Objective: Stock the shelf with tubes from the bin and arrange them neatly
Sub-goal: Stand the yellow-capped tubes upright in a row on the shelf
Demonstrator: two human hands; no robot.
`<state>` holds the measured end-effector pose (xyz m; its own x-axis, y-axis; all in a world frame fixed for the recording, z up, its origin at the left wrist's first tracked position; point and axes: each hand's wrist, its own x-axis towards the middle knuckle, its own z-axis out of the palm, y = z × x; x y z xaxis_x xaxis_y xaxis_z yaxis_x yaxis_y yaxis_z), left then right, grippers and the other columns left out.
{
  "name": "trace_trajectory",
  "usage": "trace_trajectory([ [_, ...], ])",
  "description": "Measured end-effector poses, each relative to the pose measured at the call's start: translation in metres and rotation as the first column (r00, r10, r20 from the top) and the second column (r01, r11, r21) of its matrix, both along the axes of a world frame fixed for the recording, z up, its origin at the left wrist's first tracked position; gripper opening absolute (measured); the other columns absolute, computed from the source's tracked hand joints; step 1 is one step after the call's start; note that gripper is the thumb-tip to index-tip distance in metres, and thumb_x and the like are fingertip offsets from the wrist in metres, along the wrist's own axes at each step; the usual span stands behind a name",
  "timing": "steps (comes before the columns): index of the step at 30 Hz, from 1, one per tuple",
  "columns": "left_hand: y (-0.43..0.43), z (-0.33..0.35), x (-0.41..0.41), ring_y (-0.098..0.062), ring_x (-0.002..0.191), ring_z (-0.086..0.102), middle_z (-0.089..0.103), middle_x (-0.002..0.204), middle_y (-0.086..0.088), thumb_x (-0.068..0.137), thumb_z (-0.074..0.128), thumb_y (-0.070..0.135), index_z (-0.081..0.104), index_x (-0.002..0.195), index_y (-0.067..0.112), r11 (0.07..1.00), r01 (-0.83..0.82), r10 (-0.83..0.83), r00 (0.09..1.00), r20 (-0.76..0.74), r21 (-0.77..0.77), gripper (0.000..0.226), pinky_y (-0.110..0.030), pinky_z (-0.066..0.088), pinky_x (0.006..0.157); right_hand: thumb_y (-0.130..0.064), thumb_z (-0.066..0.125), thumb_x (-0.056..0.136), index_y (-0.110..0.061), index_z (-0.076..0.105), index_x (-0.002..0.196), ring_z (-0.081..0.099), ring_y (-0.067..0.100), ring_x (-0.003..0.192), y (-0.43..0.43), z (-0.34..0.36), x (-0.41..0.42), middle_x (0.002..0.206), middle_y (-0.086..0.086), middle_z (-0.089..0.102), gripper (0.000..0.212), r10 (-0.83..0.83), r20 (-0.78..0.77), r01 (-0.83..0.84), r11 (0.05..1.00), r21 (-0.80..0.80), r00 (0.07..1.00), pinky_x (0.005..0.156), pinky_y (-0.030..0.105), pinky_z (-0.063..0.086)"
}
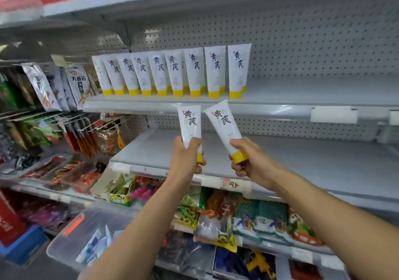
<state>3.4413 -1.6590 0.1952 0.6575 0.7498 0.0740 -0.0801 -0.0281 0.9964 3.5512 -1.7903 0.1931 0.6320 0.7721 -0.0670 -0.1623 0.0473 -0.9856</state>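
Head cam: L grip (188, 158) holds upright tube (190, 122), R grip (249, 161) holds tilted tube (224, 125); risk: nudging shelf row (172, 72) may topple it.

The shelf (313, 90) carries a row of tubes (172, 72) along its left part. They stand cap-down, side by side, with further tubes behind the front rank. Right of the end tube (239, 70), the shelf surface is free as far as the frame edge and open from the front. The pegboard (313, 42) closes the back. The upper shelf (194, 0) limits headroom above the tube tops. Hanging snack packets (75, 83) block the left end. The left grip (186, 156) with the left tube (189, 122) and the right grip (250, 161) with the right tube (222, 124) stand in free air before the shelf's front edge, below the row.
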Motion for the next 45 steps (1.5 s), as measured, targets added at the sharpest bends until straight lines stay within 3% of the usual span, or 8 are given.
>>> trace_trajectory([
  [4,-0.012,0.023,0.02,-0.017,0.055,0.056,0.055,0.091,-0.012,0.095,0.039,0.02,0.039,0.113,0.016,1.0,0.0,0.002,0.997,0.071,-0.029,0.019,-0.025,0.038,0.041,-0.02,0.05,0.094,-0.021,0.052,0.106,0.048,0.018,0.053,-0.016,0.029,0.018,0.079,0.009,0.048,0.012,-0.049,0.083,0.042,0.995,0.095,0.995,0.049,0.028,0.036],
  [9,-0.019,0.052,0.049,-0.02,0.076,0.061,0.056,0.104,-0.003,0.094,0.048,0.022,0.037,0.12,0.017,0.99,0.016,-0.035,0.991,0.13,0.143,0.028,-0.026,0.053,0.051,-0.021,0.063,0.089,-0.018,0.053,0.112,0.069,0.025,0.068,-0.021,0.071,0.044,0.098,0.01,0.068,0.025,-0.21,0.203,0.178,0.97,0.167,0.956,0.058,0.035,0.054],
  [13,-0.014,0.068,0.071,-0.018,0.091,0.062,0.056,0.113,0.004,0.094,0.054,0.027,0.033,0.128,0.021,0.954,0.054,-0.091,0.989,0.113,0.294,0.04,-0.032,0.06,0.067,-0.032,0.071,0.082,-0.026,0.059,0.111,0.063,0.012,0.083,-0.02,0.099,0.075,0.104,-0.007,0.069,0.032,-0.36,0.375,0.323,0.933,0.159,0.854,0.063,0.028,0.045],
  [17,-0.006,0.077,0.093,-0.011,0.092,0.062,0.057,0.104,0.013,0.093,0.057,0.031,0.032,0.131,0.025,0.93,0.051,-0.087,0.993,0.081,0.365,0.045,-0.036,0.055,0.079,-0.026,0.074,0.08,-0.02,0.057,0.118,0.06,0.008,0.083,-0.015,0.118,0.11,0.112,-0.004,0.065,0.042,-0.449,0.456,0.424,0.891,0.163,0.768,0.061,0.023,0.041],
  [23,0.013,0.081,0.119,0.002,0.084,0.059,0.058,0.112,0.005,0.093,0.059,0.03,0.033,0.128,0.025,0.927,0.052,-0.093,0.991,0.094,0.371,0.043,-0.015,0.046,0.063,-0.013,0.074,0.079,-0.014,0.051,0.124,0.06,0.023,0.1,0.008,0.126,0.153,0.117,0.007,0.06,0.051,-0.418,0.585,0.498,0.867,0.027,0.695,0.084,0.036,0.05],
  [27,0.028,0.081,0.131,-0.001,0.084,0.059,0.061,0.112,0.001,0.091,0.061,0.031,0.035,0.127,0.024,0.92,0.046,-0.09,0.991,0.096,0.388,0.044,-0.018,0.044,0.064,-0.012,0.074,0.079,-0.011,0.049,0.128,0.058,0.026,0.103,0.03,0.121,0.175,0.118,0.01,0.058,0.055,-0.383,0.621,0.525,0.849,-0.055,0.684,0.093,0.041,0.05],
  [32,0.04,0.082,0.142,0.005,0.082,0.06,0.06,0.106,0.01,0.09,0.062,0.031,0.036,0.123,0.027,0.907,0.041,-0.104,0.986,0.128,0.419,0.042,-0.008,0.044,0.061,-0.013,0.073,0.08,-0.011,0.048,0.129,0.055,0.022,0.098,0.05,0.115,0.199,0.119,0.008,0.058,0.055,-0.363,0.668,0.561,0.822,-0.098,0.649,0.084,0.033,0.046],
  [45,0.051,0.084,0.156,-0.002,0.095,0.06,0.057,0.108,0.014,0.091,0.063,0.029,0.036,0.121,0.028,0.898,0.088,-0.167,0.975,0.149,0.432,0.041,-0.019,0.049,0.075,-0.012,0.074,0.08,-0.009,0.045,0.128,0.057,0.024,0.102,0.065,0.111,0.226,0.123,0.011,0.058,0.056,-0.378,0.652,0.589,0.797,-0.132,0.658,0.088,0.035,0.048],
])
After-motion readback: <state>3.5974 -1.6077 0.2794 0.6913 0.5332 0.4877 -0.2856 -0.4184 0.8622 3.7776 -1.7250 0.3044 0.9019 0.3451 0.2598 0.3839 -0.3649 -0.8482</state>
